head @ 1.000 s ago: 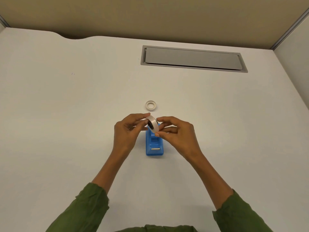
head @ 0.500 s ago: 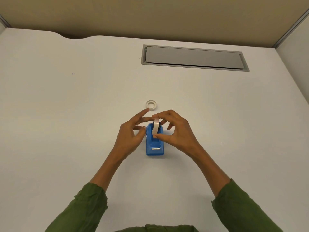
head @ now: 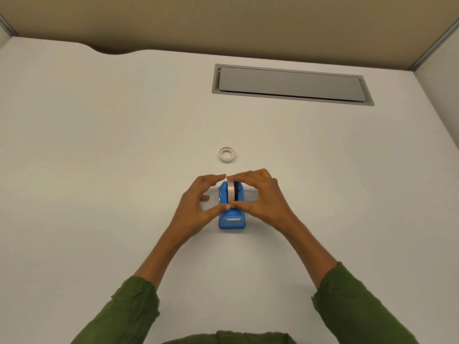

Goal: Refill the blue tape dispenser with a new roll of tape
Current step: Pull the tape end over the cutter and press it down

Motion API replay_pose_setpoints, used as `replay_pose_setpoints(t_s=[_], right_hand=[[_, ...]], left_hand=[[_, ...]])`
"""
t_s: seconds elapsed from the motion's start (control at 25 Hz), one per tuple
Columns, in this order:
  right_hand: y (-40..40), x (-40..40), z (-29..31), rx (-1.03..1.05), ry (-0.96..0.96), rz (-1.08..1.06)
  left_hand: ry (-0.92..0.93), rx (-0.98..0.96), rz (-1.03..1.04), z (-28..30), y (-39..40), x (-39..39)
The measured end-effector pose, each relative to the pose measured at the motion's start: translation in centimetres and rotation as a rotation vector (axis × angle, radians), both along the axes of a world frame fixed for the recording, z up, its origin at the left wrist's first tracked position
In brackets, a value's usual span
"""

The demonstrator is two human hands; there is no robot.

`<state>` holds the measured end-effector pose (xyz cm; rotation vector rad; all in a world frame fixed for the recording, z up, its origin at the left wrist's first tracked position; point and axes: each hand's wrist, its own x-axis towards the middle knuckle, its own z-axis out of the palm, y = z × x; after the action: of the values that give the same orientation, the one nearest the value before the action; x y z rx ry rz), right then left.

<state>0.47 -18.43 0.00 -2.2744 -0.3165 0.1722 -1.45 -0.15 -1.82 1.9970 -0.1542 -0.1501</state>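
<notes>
The blue tape dispenser [head: 232, 222] stands on the white desk, its metal cutter toward me. A white tape roll [head: 231, 192] sits upright on edge in the dispenser's slot. My left hand [head: 196, 207] curves around it from the left, and my right hand [head: 263, 199] from the right. The forefingers meet over the far top of the roll and the thumbs meet at its near side, so both hands grip it. A small empty white tape core [head: 226, 154] lies flat on the desk just beyond the hands.
A grey rectangular cable hatch [head: 290, 84] is set into the desk at the back right. A tan partition wall [head: 223, 23] runs along the desk's far edge, and a pale side panel [head: 442, 95] closes the right.
The roll was held tilted above the dispenser, then turned upright and lowered into the slot. Both hands came down with it and closed around it from either side.
</notes>
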Motion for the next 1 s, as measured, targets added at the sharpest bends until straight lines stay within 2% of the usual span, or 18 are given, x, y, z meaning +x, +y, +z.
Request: replay_pose_setpoints(t_s=[0.48, 0.68, 1.0], right_hand=[[-0.1, -0.1, -0.8, 0.026, 0.013, 0.023], [-0.7, -0.2, 0.1, 0.164, 0.034, -0.013], [-0.1, 0.5, 0.7, 0.082, -0.072, -0.001]], left_hand=[[0.078, -0.107, 0.023, 0.0, -0.3, 0.3], [0.068, -0.068, 0.015, -0.4, -0.5, 0.2], [0.054, -0.076, 0.0, -0.5, -0.4, 0.3]])
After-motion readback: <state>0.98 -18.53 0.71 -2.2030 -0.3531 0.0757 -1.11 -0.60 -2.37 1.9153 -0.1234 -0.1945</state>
